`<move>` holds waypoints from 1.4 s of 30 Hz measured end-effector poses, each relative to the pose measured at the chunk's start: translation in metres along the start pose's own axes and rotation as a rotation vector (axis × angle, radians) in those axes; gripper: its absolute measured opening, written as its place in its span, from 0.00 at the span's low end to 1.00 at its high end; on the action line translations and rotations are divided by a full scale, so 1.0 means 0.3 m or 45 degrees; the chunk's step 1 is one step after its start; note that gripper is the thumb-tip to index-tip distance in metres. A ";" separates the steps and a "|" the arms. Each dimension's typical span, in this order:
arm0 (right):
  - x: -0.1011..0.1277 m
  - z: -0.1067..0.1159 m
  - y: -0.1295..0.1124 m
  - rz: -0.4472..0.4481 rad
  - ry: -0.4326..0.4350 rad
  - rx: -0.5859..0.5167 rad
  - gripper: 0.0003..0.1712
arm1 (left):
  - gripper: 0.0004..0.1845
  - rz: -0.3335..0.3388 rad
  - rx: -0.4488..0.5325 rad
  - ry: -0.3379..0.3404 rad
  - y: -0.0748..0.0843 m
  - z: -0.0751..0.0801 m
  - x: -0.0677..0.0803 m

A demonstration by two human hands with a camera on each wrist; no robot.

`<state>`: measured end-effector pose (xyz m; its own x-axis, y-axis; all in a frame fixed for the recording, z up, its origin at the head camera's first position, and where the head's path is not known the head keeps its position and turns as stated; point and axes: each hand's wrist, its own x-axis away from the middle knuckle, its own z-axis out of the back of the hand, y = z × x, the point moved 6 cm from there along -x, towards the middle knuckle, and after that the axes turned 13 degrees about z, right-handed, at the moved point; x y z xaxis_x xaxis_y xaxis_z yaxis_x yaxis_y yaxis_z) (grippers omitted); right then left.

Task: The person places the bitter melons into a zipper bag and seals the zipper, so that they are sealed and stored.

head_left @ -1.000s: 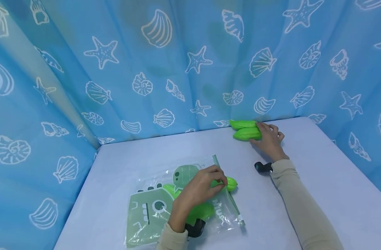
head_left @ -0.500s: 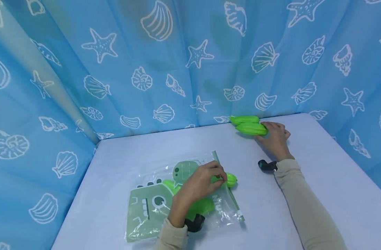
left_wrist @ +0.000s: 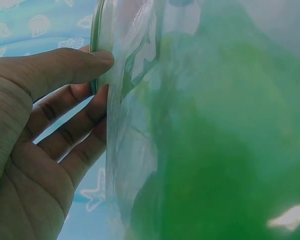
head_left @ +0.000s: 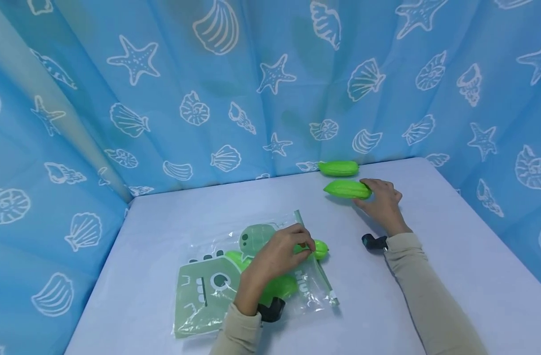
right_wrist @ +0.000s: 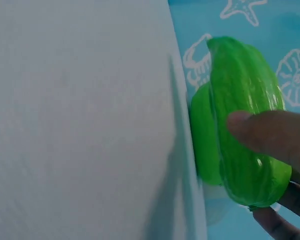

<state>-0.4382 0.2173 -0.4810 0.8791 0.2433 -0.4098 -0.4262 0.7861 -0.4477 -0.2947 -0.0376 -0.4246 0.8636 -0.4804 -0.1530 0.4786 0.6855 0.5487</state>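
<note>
A clear zip bag (head_left: 208, 288) printed with a green dinosaur lies on the pale table (head_left: 164, 222). Green toy vegetables (head_left: 277, 288) sit inside it, and one tip (head_left: 320, 249) pokes out at the mouth. My left hand (head_left: 307, 244) pinches the bag's zip edge. In the left wrist view the thumb (left_wrist: 65, 67) presses that edge of the bag (left_wrist: 135, 100). My right hand (head_left: 371, 191) holds a ridged green toy gourd (head_left: 346, 189) by its right end. In the right wrist view the thumb (right_wrist: 270, 135) lies on the gourd (right_wrist: 240, 100). A second gourd (head_left: 339, 168) lies behind it.
A blue curtain (head_left: 235, 88) with white shells and starfish closes in the table at the back, left and right. The second gourd rests against its lower edge. Black wrist camera mounts show at each sleeve (head_left: 373, 241).
My right hand has drawn one gourd away from the other, toward me and slightly left. The left hand keeps its pinch on the bag.
</note>
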 end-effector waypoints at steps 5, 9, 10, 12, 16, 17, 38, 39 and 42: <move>0.014 -0.005 -0.046 0.036 -0.039 -0.044 0.35 | 0.02 0.000 0.019 0.014 -0.013 0.004 0.011; 0.027 0.016 -0.079 0.062 -0.069 -0.080 0.36 | 0.03 0.007 0.037 0.021 -0.020 0.005 0.017; 0.030 0.025 -0.089 0.067 -0.072 -0.091 0.36 | 0.03 0.005 0.038 0.021 -0.020 0.004 0.018; 0.037 0.037 -0.106 0.080 -0.090 -0.093 0.36 | 0.03 0.000 0.037 0.019 -0.022 0.002 0.017; 0.045 0.059 -0.140 0.116 -0.112 -0.093 0.36 | 0.03 0.004 0.034 0.022 -0.021 0.009 0.014; 0.046 0.063 -0.148 0.125 -0.118 -0.091 0.36 | 0.03 0.009 0.035 0.022 -0.021 0.011 0.013; 0.124 0.067 -0.238 0.244 -0.465 -0.132 0.31 | 0.03 -0.013 0.042 0.018 -0.001 0.030 0.002; 0.126 0.064 -0.243 0.251 -0.482 -0.139 0.31 | 0.03 -0.009 0.039 0.018 -0.002 0.028 0.001; 0.131 0.058 -0.259 0.271 -0.524 -0.151 0.30 | 0.03 0.002 0.042 0.018 -0.002 0.024 0.003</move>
<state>-0.3668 0.1755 -0.4485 0.7708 0.6155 -0.1644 -0.6064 0.6297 -0.4856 -0.2953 -0.0424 -0.4191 0.8667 -0.4712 -0.1635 0.4717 0.6679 0.5757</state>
